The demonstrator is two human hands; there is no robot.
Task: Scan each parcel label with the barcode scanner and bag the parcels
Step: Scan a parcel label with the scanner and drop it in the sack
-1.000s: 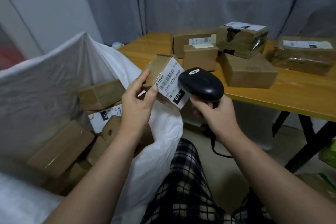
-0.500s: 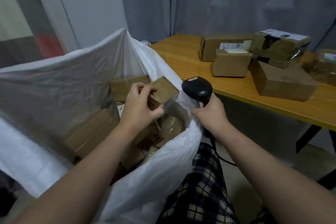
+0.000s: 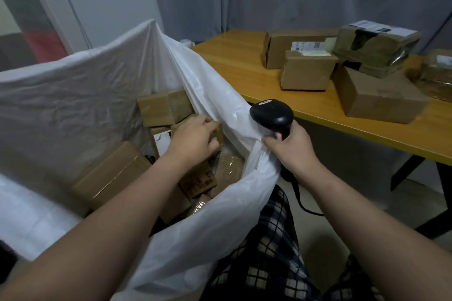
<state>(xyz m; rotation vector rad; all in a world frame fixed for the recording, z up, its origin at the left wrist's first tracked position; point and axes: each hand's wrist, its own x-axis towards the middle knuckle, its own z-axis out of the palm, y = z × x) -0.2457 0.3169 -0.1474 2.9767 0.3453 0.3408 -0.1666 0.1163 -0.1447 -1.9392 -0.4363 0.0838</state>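
Wooden surface (image 3: 234, 73), orange-brown top, black angled legs (image 3: 403, 168), pale floor (image 3: 367, 205) beneath. Five cardboard parcels grouped toward far right. Long box (image 3: 278, 51) at back. Small box (image 3: 305, 76) just in front, touching it, white label on top. Large plain box (image 3: 381, 100) to right, nearest front edge. Taped parcel (image 3: 376, 46) with white label resting tilted on large plain box. Film-wrapped parcel (image 3: 437, 76) at right border, cut off. Small white object (image 3: 187, 42) at far left corner, too small to identify.
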